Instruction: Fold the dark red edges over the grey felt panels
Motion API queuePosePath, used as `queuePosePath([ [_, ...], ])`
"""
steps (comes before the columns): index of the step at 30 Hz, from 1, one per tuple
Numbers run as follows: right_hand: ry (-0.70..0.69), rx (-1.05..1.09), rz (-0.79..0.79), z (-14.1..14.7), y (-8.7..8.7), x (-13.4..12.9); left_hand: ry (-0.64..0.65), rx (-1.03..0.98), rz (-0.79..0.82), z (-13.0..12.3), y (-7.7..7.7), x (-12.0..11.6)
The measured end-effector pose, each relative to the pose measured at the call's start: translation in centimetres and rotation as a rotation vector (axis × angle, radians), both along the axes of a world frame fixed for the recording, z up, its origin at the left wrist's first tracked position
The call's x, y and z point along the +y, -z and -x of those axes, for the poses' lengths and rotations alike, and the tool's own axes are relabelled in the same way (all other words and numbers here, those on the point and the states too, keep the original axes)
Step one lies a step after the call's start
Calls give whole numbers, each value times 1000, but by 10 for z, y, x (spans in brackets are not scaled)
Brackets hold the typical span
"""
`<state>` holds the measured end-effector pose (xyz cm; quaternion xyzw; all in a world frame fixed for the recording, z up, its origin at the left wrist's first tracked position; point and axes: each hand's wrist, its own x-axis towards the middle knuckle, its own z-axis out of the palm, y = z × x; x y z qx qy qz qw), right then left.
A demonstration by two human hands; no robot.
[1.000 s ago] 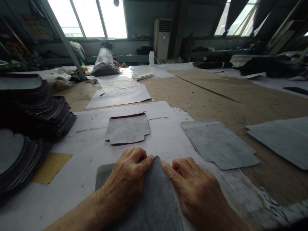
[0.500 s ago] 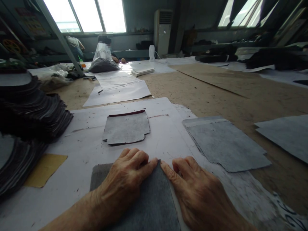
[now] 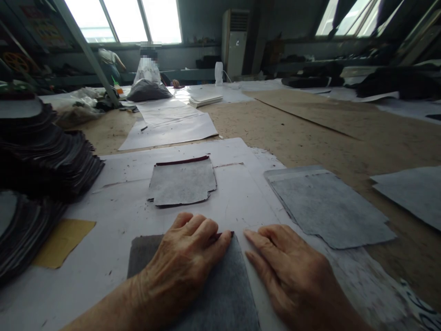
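A grey fabric piece (image 3: 227, 289) lies on the white paper in front of me, with a bit of dark red edging at its upper right corner. My left hand (image 3: 189, 262) rests across it, fingers curled and thumb pressed on that corner, gripping the edge. Just right of the piece, my right hand (image 3: 289, 271) is off the fabric, its thumb and forefinger apart with nothing between them. Beyond my hands lies a smaller grey piece (image 3: 184, 181) with a dark red strip along its far edge. Part of the held piece is hidden beneath my left hand.
Tall stacks of dark pieces (image 3: 58, 161) stand at left, beside a yellow-brown scrap (image 3: 64, 241). More grey pieces (image 3: 330, 207) lie at right. White sheets (image 3: 172, 133) and a filled clear bag (image 3: 148, 89) sit farther back. Two people are at the far side.
My right hand has moved off the fabric corner to the right, its thumb and forefinger parting. My left hand stays on the piece, its thumb slightly farther right at the corner.
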<state>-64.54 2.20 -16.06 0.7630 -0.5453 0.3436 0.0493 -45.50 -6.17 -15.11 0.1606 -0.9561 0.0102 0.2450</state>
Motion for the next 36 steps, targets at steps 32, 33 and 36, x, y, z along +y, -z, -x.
queuePosePath([
  [32, -23, 482, 96, -14, -8, 0, 79, 14, -53, -47, -11, -21],
  [33, -47, 474, 104, -15, -8, 0, 78, 7, -60, -49, -10, -21],
  [36, -104, 426, 118, -17, -10, -2, 64, -15, -82, -50, -8, -19],
])
